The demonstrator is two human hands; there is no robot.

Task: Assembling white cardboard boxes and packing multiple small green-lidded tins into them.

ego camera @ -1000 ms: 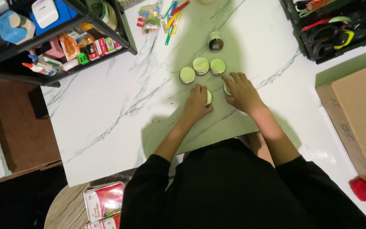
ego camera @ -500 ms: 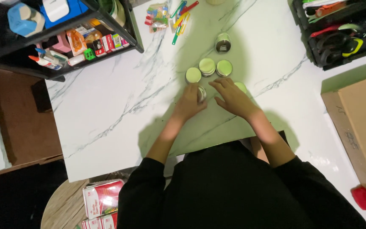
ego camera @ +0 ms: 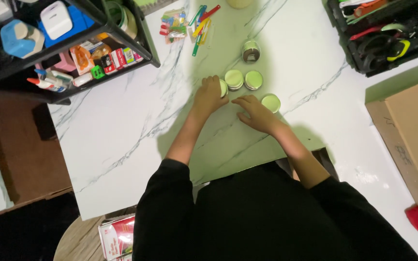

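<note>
The left hand point(ego camera: 210, 95) was curled around a small round tin point(ego camera: 222, 88) at the left end of a cluster on the white marbled counter point(ego camera: 122, 130), its grip clamped on the tin's side. The right hand point(ego camera: 253, 112) lay flat on the counter just beside another tin point(ego camera: 270, 102), its grip apart and holding nothing. To handle the held tin well, the fingers should stay on its wall, clear of the neighbouring tins point(ego camera: 243, 79), which stood close together. The tins were low, round and pale green on top; a darker tin point(ego camera: 250, 50) stood apart, farther back. Coloured clips point(ego camera: 200, 23) lay beyond it.
</note>
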